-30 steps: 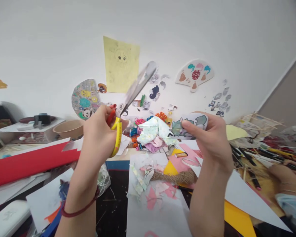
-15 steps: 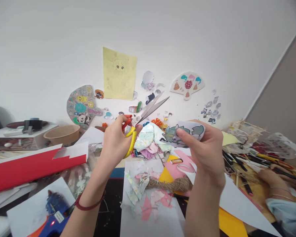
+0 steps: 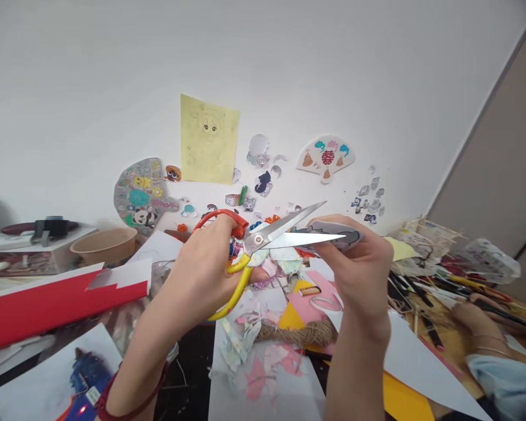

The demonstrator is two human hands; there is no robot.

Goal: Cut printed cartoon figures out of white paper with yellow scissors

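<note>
My left hand [image 3: 206,266] is closed round the red and yellow handles of a pair of scissors [image 3: 269,237]. The blades stand apart and point right, the lower one crossing in front of a paper cutout [image 3: 355,235]. Between thumb and fingers, my right hand [image 3: 362,266] pinches that cutout, a drawn figure in grey and green, now tilted nearly edge-on. Whether paper lies between the blades I cannot tell. Below both hands, pastel and pink paper scraps [image 3: 263,371] lie on a white sheet [image 3: 228,403].
A blue glue gun [image 3: 85,380] with a lit red light lies at lower left, near red card [image 3: 61,304]. A twine bundle [image 3: 296,334] sits mid-table. At right is another person's hand [image 3: 469,318]. A tan bowl [image 3: 103,247] stands by the wall.
The scissors have swung from pointing up to pointing right, and their blades have spread wider. They have come up to the cutout, which my right hand has tilted edge-on.
</note>
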